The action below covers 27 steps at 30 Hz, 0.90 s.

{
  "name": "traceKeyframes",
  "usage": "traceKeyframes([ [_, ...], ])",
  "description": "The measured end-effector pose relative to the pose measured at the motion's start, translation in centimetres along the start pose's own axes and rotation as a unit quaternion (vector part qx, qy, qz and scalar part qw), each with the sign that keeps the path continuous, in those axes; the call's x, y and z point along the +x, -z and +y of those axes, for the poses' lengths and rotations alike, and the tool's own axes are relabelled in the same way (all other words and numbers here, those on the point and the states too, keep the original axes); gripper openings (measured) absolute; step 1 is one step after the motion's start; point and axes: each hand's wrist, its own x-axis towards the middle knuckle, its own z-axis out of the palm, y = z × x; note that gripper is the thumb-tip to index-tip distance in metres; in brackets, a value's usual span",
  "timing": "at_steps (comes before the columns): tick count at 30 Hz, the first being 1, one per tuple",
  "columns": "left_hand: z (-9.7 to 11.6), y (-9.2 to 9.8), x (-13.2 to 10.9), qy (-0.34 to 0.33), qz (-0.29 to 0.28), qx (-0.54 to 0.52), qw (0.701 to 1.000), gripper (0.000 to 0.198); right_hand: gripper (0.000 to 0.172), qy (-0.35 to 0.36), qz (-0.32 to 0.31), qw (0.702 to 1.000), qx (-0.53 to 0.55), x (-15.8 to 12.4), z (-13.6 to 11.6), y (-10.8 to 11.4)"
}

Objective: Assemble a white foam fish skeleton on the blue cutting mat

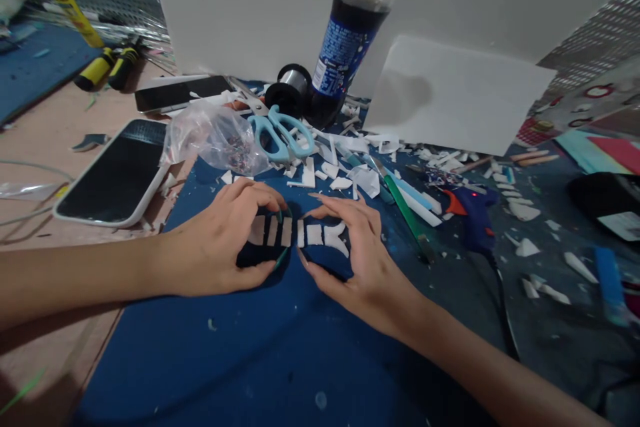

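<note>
From my remote seat I count six pale pieces [315,234] in one row on the blue mat [225,347] — three framed by the left hand [213,240], three by the right hand [373,260]. Both hands are arched wide, thumb and fingers apart around their pieces; whether any fingertip presses an edge I cannot tell. As I judge it, shaping and lining-up look done: four straight-sided bits, a forked one at the right end, a curved one at the left. Narrow gaps part them, so joining seems left. Beyond, I count one pair of scissors [275,117], one bottle [345,47], one glue gun [475,217], one white-cased phone [113,177] and two yellow-and-black handles [95,70]; the white scraps [309,173] — too jumbled — I cannot number.
</note>
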Motion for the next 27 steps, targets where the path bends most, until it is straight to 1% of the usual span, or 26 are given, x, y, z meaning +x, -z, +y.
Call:
traceKeyframes([
  [4, 0.02, 0.04, -0.08, -0.004, 0.007, 0.006, 1.000, 0.042, 0.065, 0.014, 0.002, 1.000, 0.005, -0.10, 0.08, 0.15],
  [9, 0.00, -0.03, -0.02, -0.013, 0.018, 0.020, 1.000, 0.043, 0.065, 0.015, -0.007, 1.000, 0.005, -0.15, 0.14, 0.13],
  [14, -0.11, -0.19, 0.00, -0.008, 0.027, 0.015, 0.999, 0.044, 0.064, 0.017, -0.003, 1.000, 0.006, -0.15, 0.26, 0.07],
  [19, -0.11, -0.18, -0.03, -0.003, 0.020, 0.007, 1.000, 0.043, 0.062, 0.012, -0.005, 1.000, 0.007, -0.12, 0.27, 0.05],
  [24, -0.05, -0.07, -0.08, 0.005, 0.007, 0.009, 1.000, 0.044, 0.067, 0.017, -0.002, 1.000, 0.012, -0.27, 0.10, 0.04],
  [27, 0.01, -0.06, -0.13, 0.008, 0.001, 0.011, 1.000, 0.044, 0.066, 0.013, -0.001, 1.000, 0.012, -0.27, 0.08, 0.03],
])
